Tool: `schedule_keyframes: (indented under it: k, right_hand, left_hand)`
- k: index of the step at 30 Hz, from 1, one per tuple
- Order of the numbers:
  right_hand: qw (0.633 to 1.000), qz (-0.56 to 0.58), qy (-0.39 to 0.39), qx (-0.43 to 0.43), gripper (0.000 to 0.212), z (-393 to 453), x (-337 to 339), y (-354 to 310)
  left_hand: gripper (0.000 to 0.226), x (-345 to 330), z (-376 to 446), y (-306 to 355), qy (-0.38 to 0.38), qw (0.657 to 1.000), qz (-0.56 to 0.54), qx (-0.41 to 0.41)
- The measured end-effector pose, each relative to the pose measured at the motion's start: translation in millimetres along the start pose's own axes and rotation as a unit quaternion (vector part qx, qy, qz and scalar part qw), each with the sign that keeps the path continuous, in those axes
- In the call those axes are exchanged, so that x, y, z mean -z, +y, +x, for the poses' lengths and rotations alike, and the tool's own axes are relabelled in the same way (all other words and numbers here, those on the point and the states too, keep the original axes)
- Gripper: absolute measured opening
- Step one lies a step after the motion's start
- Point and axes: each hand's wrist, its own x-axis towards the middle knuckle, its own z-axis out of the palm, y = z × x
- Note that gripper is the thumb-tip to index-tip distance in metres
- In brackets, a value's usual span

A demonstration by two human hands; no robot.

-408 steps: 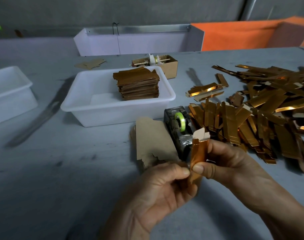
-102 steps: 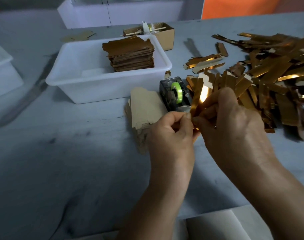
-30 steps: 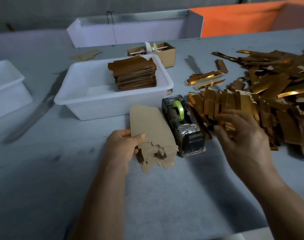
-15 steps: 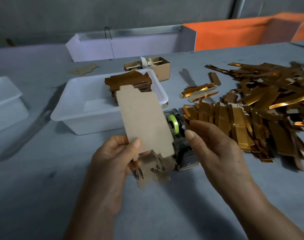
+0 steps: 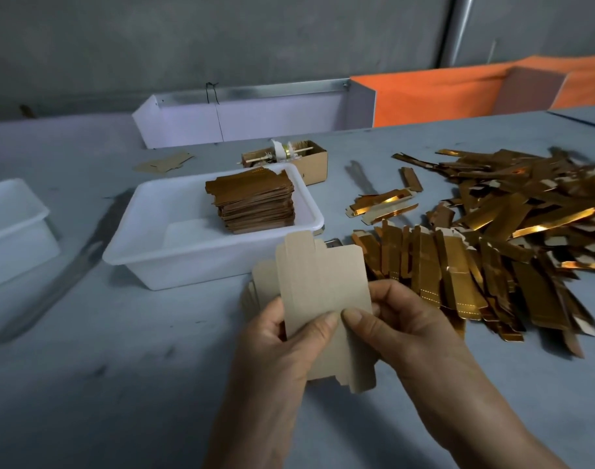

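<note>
Cardboard blank (image 5: pixel 323 282): flat, brown face up, held above the table in front of the white tub (image 5: pixel 187 265). Half a second ago the left hand (image 5: pixel 282 340) held it alone. Now the right hand (image 5: pixel 411 330) has joined, and both pinch its lower half, thumbs on top and almost touching. Judged from this, the last gold piece is finished with and folding of a fresh one is about to begin.

Stack of blanks (image 5: pixel 260 286): on the table just behind the held one, mostly hidden.

White tub: one tall stack of gold-brown sheets (image 5: pixel 255 201) in its far right corner.

Small box (image 5: pixel 314 160): behind the tub, holding spools on a stick.

Second tub (image 5: pixel 11 231): far left, contents out of view.

Gold pieces (image 5: pixel 492 231): loose heap on the right, with a neater row along its near edge.
</note>
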Motion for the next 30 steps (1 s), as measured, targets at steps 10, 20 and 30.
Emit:
schedule_keyframes:
  k: [10,20,30]
  right_hand:
    - [1.0,-0.008,0.004,0.013,0.009,4.0,0.0,-3.2]
    - [1.0,-0.029,-0.009,-0.003,0.018,1.4,8.7,3.1]
    - [0.998,-0.06,0.027,0.014,0.019,-1.6,12.6,13.4]
  left_hand:
    - [0.021,-0.6,5.0,3.0,0.004,0.999,-0.044,0.016]
    - [0.028,-0.4,3.0,-4.3,0.007,1.0,-0.017,0.017]
    - [0.03,-8.9,0.2,-11.6,0.022,0.999,-0.008,0.022]
